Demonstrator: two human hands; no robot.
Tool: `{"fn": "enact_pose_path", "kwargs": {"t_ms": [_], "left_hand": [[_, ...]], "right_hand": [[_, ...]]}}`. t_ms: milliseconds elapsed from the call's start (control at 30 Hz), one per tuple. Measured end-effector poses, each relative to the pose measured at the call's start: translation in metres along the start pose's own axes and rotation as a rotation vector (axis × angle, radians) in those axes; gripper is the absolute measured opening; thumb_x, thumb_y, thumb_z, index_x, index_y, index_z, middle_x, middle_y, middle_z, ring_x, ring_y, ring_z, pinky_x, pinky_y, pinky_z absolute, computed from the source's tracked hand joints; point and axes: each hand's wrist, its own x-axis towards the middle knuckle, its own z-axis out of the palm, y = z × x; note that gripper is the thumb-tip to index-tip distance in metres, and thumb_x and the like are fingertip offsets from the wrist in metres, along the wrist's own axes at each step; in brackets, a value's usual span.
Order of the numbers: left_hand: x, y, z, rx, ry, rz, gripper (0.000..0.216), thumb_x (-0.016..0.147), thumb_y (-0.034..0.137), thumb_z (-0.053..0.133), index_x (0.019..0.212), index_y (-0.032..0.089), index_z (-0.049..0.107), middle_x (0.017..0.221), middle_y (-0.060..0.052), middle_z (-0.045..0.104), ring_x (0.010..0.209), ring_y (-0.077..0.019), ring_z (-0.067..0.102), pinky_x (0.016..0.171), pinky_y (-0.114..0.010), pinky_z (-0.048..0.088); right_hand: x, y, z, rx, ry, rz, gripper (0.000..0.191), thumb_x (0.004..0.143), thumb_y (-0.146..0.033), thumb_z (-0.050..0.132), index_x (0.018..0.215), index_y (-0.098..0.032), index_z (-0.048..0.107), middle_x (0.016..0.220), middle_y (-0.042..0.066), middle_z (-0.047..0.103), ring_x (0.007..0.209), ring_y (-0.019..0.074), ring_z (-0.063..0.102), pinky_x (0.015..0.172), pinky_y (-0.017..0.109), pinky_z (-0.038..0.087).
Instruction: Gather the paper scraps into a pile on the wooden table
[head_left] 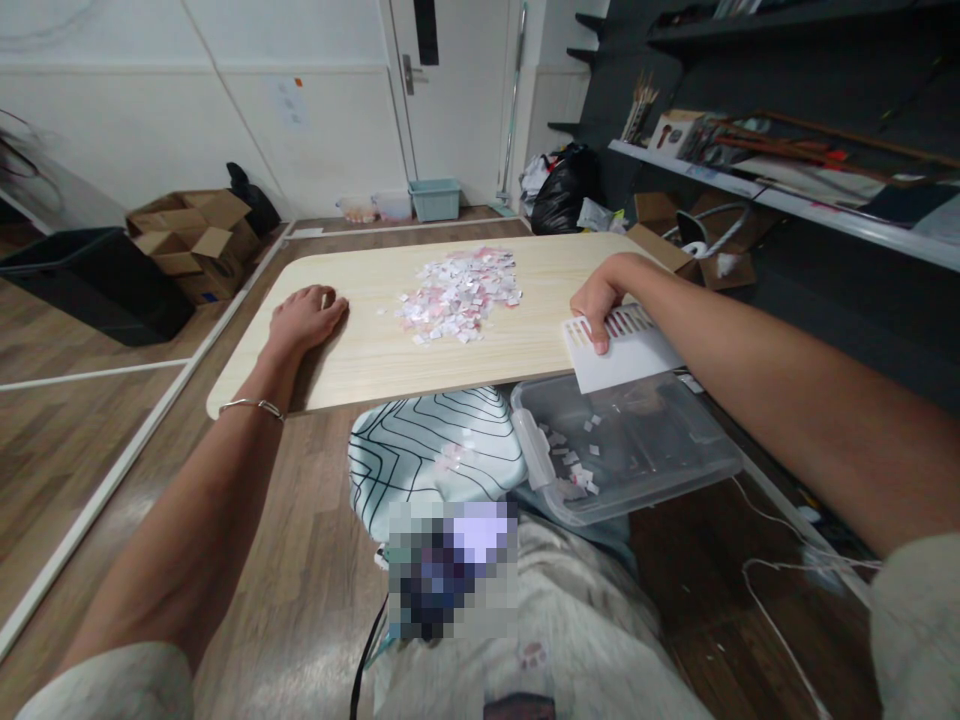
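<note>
A pile of small white and pink paper scraps [463, 294] lies in the middle of a light wooden table [360, 350]. My left hand [306, 316] rests flat on the table, left of the pile, holding nothing. My right hand [598, 298] grips a white comb-edged scraper card [622, 350] at the table's near right edge. Below that edge a clear plastic bin [645, 455] holds a few scraps. A silver bracelet [255, 405] circles my left wrist.
A patterned cushion [431, 450] lies under the table's front edge. Cardboard boxes [196, 240] and a black crate [97, 280] stand at the far left. Shelves [787, 190] with clutter run along the right. White cables [787, 580] trail on the floor.
</note>
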Motion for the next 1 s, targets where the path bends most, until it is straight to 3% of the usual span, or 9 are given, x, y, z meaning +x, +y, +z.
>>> {"fn": "enact_pose_path", "kwargs": {"t_ms": [300,533,633,700,767,867,933,1000], "left_hand": [[0.005,-0.006,0.006,-0.019,0.043,0.001,0.050,0.100,0.055,0.044,0.129,0.021,0.067,0.146,-0.020,0.064,0.135,-0.0415,0.055,0.112,-0.058,0.040],[-0.006,0.007,-0.005,-0.142,0.067,0.003,0.035,0.095,0.046,0.055,0.110,0.018,0.070,0.127,-0.017,0.071,0.122,-0.0380,0.062,0.109,-0.052,0.046],[-0.026,0.028,-0.019,-0.311,0.165,0.017,0.032,0.095,0.040,0.055,0.108,0.016,0.070,0.124,-0.018,0.072,0.119,-0.0343,0.065,0.108,-0.048,0.050],[-0.051,0.051,-0.030,-0.397,0.266,0.119,0.031,0.096,0.042,0.055,0.107,0.017,0.070,0.127,-0.018,0.072,0.121,-0.0336,0.067,0.107,-0.047,0.053],[-0.086,0.079,-0.041,-0.430,0.247,0.294,0.032,0.099,0.046,0.056,0.111,0.020,0.070,0.130,-0.014,0.072,0.123,-0.0325,0.068,0.105,-0.047,0.057],[-0.147,0.126,-0.047,-0.370,0.022,0.585,0.036,0.106,0.048,0.052,0.122,0.023,0.070,0.133,-0.012,0.072,0.126,-0.0304,0.069,0.112,-0.048,0.056],[-0.182,0.154,-0.040,-0.300,-0.162,0.781,0.038,0.108,0.047,0.051,0.133,0.024,0.068,0.142,-0.012,0.070,0.131,-0.0296,0.068,0.114,-0.046,0.056],[-0.207,0.175,-0.027,-0.244,-0.259,0.914,0.046,0.109,0.048,0.051,0.145,0.022,0.062,0.153,-0.014,0.064,0.139,-0.0301,0.063,0.117,-0.048,0.055]], "right_hand": [[-0.001,0.000,0.002,-0.060,0.017,-0.008,0.039,0.071,-0.024,0.101,0.091,0.002,0.080,0.075,0.009,0.078,0.067,0.0210,0.074,0.064,0.032,0.054],[-0.007,-0.004,0.004,-0.127,0.023,-0.033,0.051,0.056,-0.034,0.108,0.086,-0.003,0.080,0.072,0.007,0.077,0.064,0.0215,0.073,0.061,0.031,0.054],[-0.009,-0.004,0.005,-0.134,0.036,-0.046,0.060,0.045,-0.040,0.110,0.084,-0.007,0.080,0.071,0.005,0.077,0.062,0.0216,0.072,0.057,0.030,0.054],[-0.008,-0.003,0.005,-0.130,0.038,-0.056,0.062,0.043,-0.042,0.110,0.085,-0.008,0.080,0.072,0.005,0.078,0.062,0.0216,0.072,0.057,0.031,0.055],[-0.008,-0.001,0.005,-0.121,0.036,-0.064,0.060,0.045,-0.041,0.110,0.086,-0.008,0.081,0.072,0.006,0.078,0.063,0.0219,0.072,0.059,0.032,0.055],[-0.008,-0.001,0.005,-0.114,0.040,-0.060,0.052,0.053,-0.037,0.109,0.085,-0.007,0.081,0.071,0.007,0.077,0.063,0.0220,0.072,0.059,0.033,0.055],[-0.009,-0.002,0.007,-0.103,0.052,-0.047,0.046,0.058,-0.032,0.107,0.085,-0.005,0.081,0.071,0.008,0.077,0.062,0.0223,0.072,0.059,0.033,0.054],[-0.010,-0.003,0.008,-0.087,0.067,-0.036,0.042,0.061,-0.026,0.105,0.086,-0.003,0.081,0.072,0.010,0.078,0.062,0.0227,0.072,0.059,0.034,0.055]]}}
